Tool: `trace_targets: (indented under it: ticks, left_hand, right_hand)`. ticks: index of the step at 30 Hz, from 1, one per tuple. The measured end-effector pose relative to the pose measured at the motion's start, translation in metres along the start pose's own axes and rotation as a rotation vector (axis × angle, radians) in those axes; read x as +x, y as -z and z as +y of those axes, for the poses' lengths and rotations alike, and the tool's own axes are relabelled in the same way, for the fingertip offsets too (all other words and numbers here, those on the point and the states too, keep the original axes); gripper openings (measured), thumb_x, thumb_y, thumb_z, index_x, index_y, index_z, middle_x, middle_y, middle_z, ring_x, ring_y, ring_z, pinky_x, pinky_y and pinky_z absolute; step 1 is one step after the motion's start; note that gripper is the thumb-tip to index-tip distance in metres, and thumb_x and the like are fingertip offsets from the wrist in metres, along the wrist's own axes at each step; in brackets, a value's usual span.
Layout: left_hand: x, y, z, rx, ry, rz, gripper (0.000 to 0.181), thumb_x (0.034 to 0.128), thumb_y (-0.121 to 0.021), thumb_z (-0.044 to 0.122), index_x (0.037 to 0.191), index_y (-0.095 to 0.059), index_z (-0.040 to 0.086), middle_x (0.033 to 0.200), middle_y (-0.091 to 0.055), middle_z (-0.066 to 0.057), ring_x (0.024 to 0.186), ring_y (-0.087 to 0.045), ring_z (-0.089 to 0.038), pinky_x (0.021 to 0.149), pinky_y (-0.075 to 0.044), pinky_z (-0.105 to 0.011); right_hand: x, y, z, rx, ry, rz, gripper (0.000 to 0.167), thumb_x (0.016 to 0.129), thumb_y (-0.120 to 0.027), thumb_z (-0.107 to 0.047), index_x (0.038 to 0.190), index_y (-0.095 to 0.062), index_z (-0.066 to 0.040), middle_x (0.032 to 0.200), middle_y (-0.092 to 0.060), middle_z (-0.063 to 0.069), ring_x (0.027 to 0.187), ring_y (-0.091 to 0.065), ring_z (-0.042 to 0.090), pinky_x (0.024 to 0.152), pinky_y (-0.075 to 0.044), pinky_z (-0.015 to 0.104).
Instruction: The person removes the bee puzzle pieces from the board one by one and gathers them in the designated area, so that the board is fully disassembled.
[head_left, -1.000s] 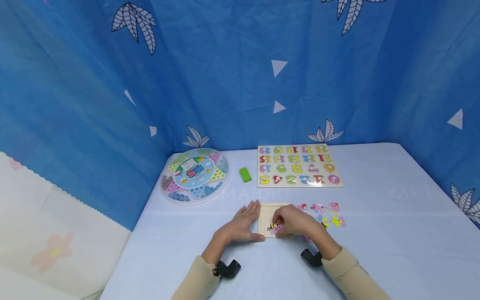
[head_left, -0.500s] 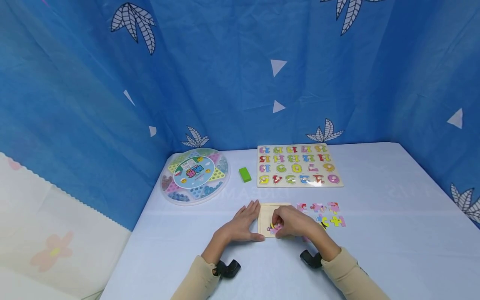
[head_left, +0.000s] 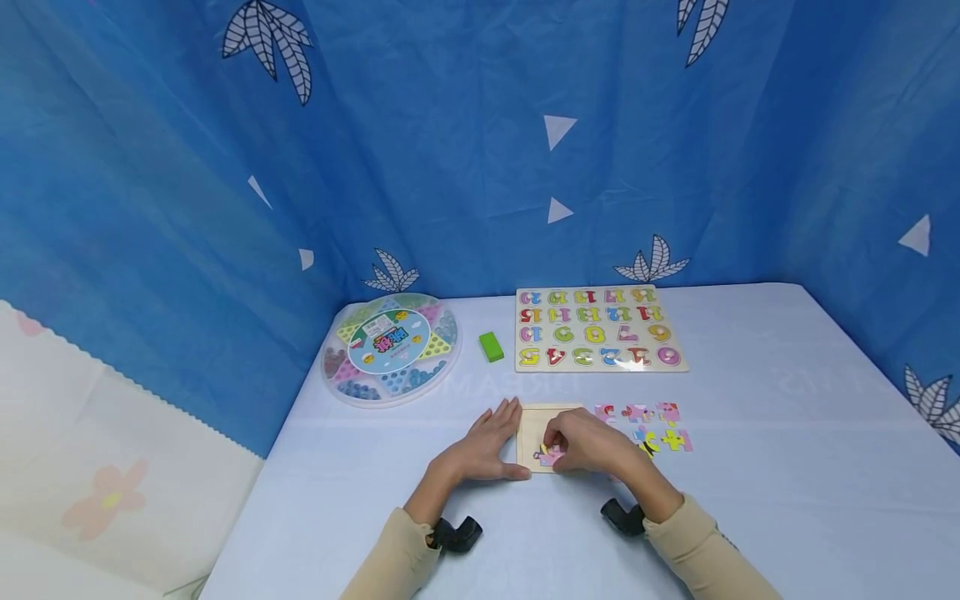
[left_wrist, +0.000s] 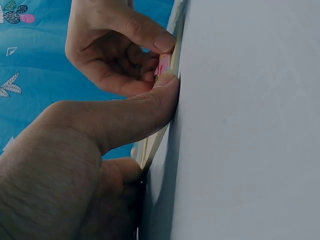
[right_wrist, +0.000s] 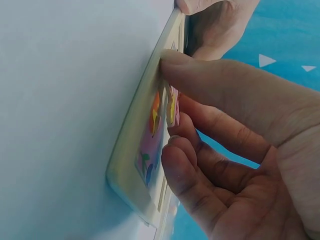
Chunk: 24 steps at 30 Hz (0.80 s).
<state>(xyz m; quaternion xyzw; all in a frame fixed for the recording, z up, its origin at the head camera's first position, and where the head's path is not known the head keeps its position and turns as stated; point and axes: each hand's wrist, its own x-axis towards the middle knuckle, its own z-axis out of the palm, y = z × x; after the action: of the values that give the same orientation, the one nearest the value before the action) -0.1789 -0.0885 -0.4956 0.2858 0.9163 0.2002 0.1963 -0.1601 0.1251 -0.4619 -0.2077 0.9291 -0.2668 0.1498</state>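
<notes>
A shallow wooden puzzle tray (head_left: 531,427) lies on the table before me. My left hand (head_left: 486,448) rests at the tray's left side, fingers extended along the edge, thumb (left_wrist: 160,102) against the near rim. Over the tray, my right hand (head_left: 596,442) pinches a jigsaw piece (right_wrist: 173,109), pink and yellow, tilted against the tray in the right wrist view. Beneath it, a purple-pink section of jigsaw (right_wrist: 148,145) lies in the tray's corner. The right hand hides much of the tray's right half in the head view.
Loose jigsaw pieces (head_left: 668,412) lie to the tray's right, partly behind my right hand. A number board (head_left: 600,327) lies farther back. At the back left is a round marble game box (head_left: 390,346), with a green block (head_left: 491,347) beside it. A blue curtain (head_left: 480,167) hangs behind.
The head view has shifted very slightly. Both hands keep nearly the same place, the right one still pinching the piece over the tray.
</notes>
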Motion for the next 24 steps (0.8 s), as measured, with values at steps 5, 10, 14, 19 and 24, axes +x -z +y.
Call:
trace_targets:
  ticks: [5,10,14,19,24]
  left_hand:
    - [0.001,0.0,-0.001,0.005,-0.008,0.004,0.107,0.0814,-0.068,0.057,0.156,-0.012,0.006,0.166,-0.007,-0.006,0.154,-0.004,-0.021,0.125,-0.009,-0.044]
    - [0.001,-0.001,-0.001,0.022,-0.005,0.001,0.107,0.0819,-0.067,0.058,0.157,-0.011,0.006,0.166,-0.006,-0.005,0.154,-0.003,-0.02,0.126,-0.008,-0.043]
    - [0.002,0.0,0.0,0.026,-0.005,-0.001,0.107,0.0822,-0.066,0.059,0.157,-0.011,0.007,0.166,-0.006,-0.005,0.154,-0.003,-0.02,0.126,-0.008,-0.042]
    - [0.002,-0.001,-0.001,0.018,-0.007,-0.005,0.106,0.0821,-0.067,0.058,0.156,-0.011,0.006,0.166,-0.006,-0.006,0.154,-0.003,-0.021,0.126,-0.008,-0.044]
    - [0.002,-0.001,-0.002,0.012,-0.002,-0.004,0.107,0.0818,-0.067,0.059,0.157,-0.011,0.007,0.166,-0.005,-0.005,0.154,-0.002,-0.02,0.126,-0.008,-0.043]
  right_hand:
    - [0.001,0.0,0.003,0.008,0.019,-0.003,0.022,0.071,-0.085,-0.009,0.086,-0.07,-0.011,0.074,-0.058,-0.004,0.071,-0.049,0.011,0.062,-0.042,0.024]
    - [0.001,0.001,0.005,0.021,0.006,-0.003,0.022,0.071,-0.085,-0.011,0.087,-0.07,-0.012,0.075,-0.058,-0.004,0.071,-0.049,0.011,0.062,-0.042,0.023]
    - [0.0,0.003,0.006,0.04,-0.006,0.006,0.024,0.071,-0.085,-0.013,0.089,-0.07,-0.011,0.076,-0.058,-0.004,0.07,-0.05,0.011,0.061,-0.043,0.023]
    - [-0.004,0.006,0.007,0.068,-0.028,0.009,0.025,0.07,-0.087,-0.014,0.088,-0.071,-0.012,0.076,-0.06,-0.004,0.07,-0.051,0.012,0.061,-0.045,0.022]
    - [-0.01,0.011,0.013,0.089,-0.046,0.02,0.025,0.069,-0.087,-0.012,0.088,-0.07,-0.012,0.076,-0.06,-0.004,0.07,-0.051,0.012,0.06,-0.046,0.021]
